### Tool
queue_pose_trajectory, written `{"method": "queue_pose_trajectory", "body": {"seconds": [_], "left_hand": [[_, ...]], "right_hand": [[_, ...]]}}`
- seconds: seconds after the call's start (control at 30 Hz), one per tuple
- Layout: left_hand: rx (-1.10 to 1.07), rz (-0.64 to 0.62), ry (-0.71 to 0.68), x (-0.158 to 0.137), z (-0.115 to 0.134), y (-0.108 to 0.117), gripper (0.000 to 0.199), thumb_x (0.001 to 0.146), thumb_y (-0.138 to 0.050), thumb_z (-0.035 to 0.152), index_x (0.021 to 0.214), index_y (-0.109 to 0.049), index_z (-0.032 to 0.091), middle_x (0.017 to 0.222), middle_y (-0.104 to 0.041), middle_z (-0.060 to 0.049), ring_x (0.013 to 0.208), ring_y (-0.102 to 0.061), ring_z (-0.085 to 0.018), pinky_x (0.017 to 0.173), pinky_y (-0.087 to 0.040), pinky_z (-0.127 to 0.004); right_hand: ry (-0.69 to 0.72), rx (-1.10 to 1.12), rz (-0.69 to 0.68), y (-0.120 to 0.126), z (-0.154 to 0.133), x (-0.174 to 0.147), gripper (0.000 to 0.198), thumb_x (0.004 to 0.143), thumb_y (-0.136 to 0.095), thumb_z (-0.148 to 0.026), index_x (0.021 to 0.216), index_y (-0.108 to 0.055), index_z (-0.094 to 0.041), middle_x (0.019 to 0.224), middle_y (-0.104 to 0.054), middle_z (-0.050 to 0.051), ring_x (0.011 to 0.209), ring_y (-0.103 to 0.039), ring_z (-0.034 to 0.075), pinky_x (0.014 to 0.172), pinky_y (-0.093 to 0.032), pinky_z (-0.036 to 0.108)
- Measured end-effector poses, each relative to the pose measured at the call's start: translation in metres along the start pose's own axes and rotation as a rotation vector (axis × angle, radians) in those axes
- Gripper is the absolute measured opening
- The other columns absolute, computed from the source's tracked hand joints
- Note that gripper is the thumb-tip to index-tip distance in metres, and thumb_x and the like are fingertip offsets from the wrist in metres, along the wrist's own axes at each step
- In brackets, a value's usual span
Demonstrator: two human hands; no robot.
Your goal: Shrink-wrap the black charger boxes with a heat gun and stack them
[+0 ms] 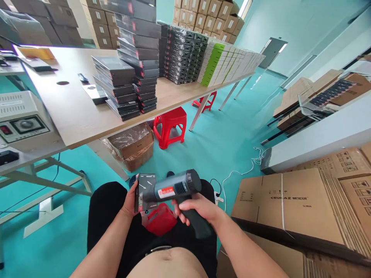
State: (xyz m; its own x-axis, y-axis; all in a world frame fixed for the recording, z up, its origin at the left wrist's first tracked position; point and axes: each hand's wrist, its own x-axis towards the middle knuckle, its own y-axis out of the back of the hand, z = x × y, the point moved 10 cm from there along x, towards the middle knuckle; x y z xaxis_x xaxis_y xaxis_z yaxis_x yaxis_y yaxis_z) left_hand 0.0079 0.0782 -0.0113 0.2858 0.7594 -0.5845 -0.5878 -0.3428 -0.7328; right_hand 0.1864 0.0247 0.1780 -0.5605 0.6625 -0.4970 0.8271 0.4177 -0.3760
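My right hand (193, 208) is wrapped around the black handle of a dark heat gun (176, 187) with a red label on its barrel. Its nozzle points left and overlaps a flat black box (147, 180) printed with small pictures. My left hand (131, 199) grips that box by its left side, holding it upright in front of my lap. Part of the box is hidden behind the nozzle. Below both hands, between my legs, shows a red stool (161, 221).
Stacked black boxes (123, 79) stand on the wooden table (87, 129) ahead, with white and green boxes (213, 63) farther along. A red stool (171, 125) and an open carton (137, 150) sit beneath. Large cartons (278, 204) flank my right; a white cable (237, 173) crosses the floor.
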Motion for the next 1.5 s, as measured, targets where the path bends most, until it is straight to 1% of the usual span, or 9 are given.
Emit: {"method": "queue_pose_trajectory", "body": {"seconds": [0.23, 0.5, 0.6, 0.77, 0.93, 1.1, 1.23, 1.4, 1.5], "left_hand": [[0.000, -0.085, 0.095, -0.008, -0.008, -0.002, 0.051, 0.086, -0.054, 0.048, 0.119, -0.060, 0.009, 0.102, -0.070, -0.019, 0.097, -0.067, -0.035, 0.082, -0.054, -0.051], [-0.015, -0.030, 0.090, -0.008, -0.007, 0.001, 0.049, 0.087, -0.053, 0.047, 0.117, -0.062, 0.009, 0.090, -0.072, -0.017, 0.092, -0.069, -0.035, 0.078, -0.056, -0.050], [-0.029, -0.005, 0.029, -0.004, -0.002, 0.003, 0.042, 0.086, -0.057, 0.043, 0.112, -0.064, 0.010, 0.087, -0.072, -0.015, 0.088, -0.070, -0.033, 0.079, -0.056, -0.047], [-0.090, 0.100, -0.166, 0.003, 0.018, 0.019, 0.032, 0.081, -0.064, 0.038, 0.104, -0.064, 0.016, 0.091, -0.071, -0.009, 0.082, -0.069, -0.026, 0.082, -0.055, -0.046], [-0.153, 0.168, -0.079, 0.014, 0.010, 0.034, 0.039, 0.080, -0.059, 0.052, 0.099, -0.059, 0.018, 0.094, -0.068, -0.011, 0.088, -0.067, -0.031, 0.078, -0.053, -0.055], [-0.157, 0.180, -0.045, 0.019, 0.006, 0.040, 0.033, 0.081, -0.057, 0.049, 0.090, -0.057, 0.017, 0.085, -0.066, -0.010, 0.079, -0.066, -0.028, 0.071, -0.056, -0.049], [-0.209, 0.112, -0.006, 0.017, 0.002, 0.037, 0.042, 0.079, -0.058, 0.052, 0.104, -0.055, 0.018, 0.105, -0.065, -0.015, 0.103, -0.062, -0.036, 0.082, -0.052, -0.057], [-0.230, 0.063, 0.008, 0.020, 0.002, 0.034, 0.044, 0.079, -0.057, 0.052, 0.105, -0.054, 0.017, 0.109, -0.064, -0.019, 0.104, -0.062, -0.037, 0.079, -0.054, -0.054], [-0.234, 0.087, -0.009, 0.016, 0.003, 0.030, 0.035, 0.082, -0.056, 0.046, 0.099, -0.056, 0.016, 0.098, -0.068, -0.017, 0.095, -0.066, -0.035, 0.077, -0.055, -0.051]], "right_hand": [[0.117, 0.078, 0.168, 0.014, -0.018, 0.047, 0.035, 0.071, -0.066, -0.029, 0.101, -0.062, -0.012, 0.081, -0.065, 0.006, 0.061, -0.060, 0.014, 0.049, -0.048, 0.024], [0.067, 0.022, 0.313, 0.049, -0.015, 0.033, 0.032, 0.071, -0.065, -0.028, 0.098, -0.061, -0.011, 0.076, -0.064, 0.005, 0.058, -0.060, 0.013, 0.048, -0.048, 0.023], [0.021, -0.010, 0.277, 0.046, -0.008, 0.017, 0.031, 0.071, -0.064, -0.026, 0.097, -0.061, -0.010, 0.075, -0.064, 0.006, 0.057, -0.060, 0.013, 0.046, -0.048, 0.022], [-0.102, -0.092, 0.054, 0.034, 0.021, -0.011, 0.032, 0.072, -0.065, -0.025, 0.099, -0.064, -0.008, 0.076, -0.065, 0.007, 0.056, -0.060, 0.014, 0.045, -0.048, 0.021], [0.004, 0.088, 0.237, 0.047, 0.030, -0.016, 0.032, 0.076, -0.061, -0.027, 0.103, -0.062, -0.010, 0.082, -0.064, 0.007, 0.061, -0.061, 0.013, 0.048, -0.049, 0.021], [0.073, 0.109, 0.133, 0.013, 0.027, 0.000, 0.038, 0.073, -0.065, -0.029, 0.104, -0.063, -0.009, 0.082, -0.065, 0.008, 0.060, -0.061, 0.014, 0.048, -0.048, 0.023], [0.086, 0.082, 0.326, 0.038, 0.029, -0.005, 0.037, 0.073, -0.066, -0.033, 0.102, -0.063, -0.010, 0.079, -0.064, 0.006, 0.059, -0.060, 0.013, 0.049, -0.048, 0.023], [0.033, 0.104, 0.121, 0.034, 0.045, -0.009, 0.037, 0.074, -0.062, -0.029, 0.105, -0.062, -0.008, 0.083, -0.064, 0.008, 0.059, -0.060, 0.014, 0.047, -0.047, 0.023], [0.110, 0.217, 0.235, 0.057, 0.054, -0.008, 0.038, 0.074, -0.064, -0.033, 0.105, -0.064, -0.010, 0.084, -0.063, 0.007, 0.061, -0.059, 0.013, 0.048, -0.046, 0.022]]}}
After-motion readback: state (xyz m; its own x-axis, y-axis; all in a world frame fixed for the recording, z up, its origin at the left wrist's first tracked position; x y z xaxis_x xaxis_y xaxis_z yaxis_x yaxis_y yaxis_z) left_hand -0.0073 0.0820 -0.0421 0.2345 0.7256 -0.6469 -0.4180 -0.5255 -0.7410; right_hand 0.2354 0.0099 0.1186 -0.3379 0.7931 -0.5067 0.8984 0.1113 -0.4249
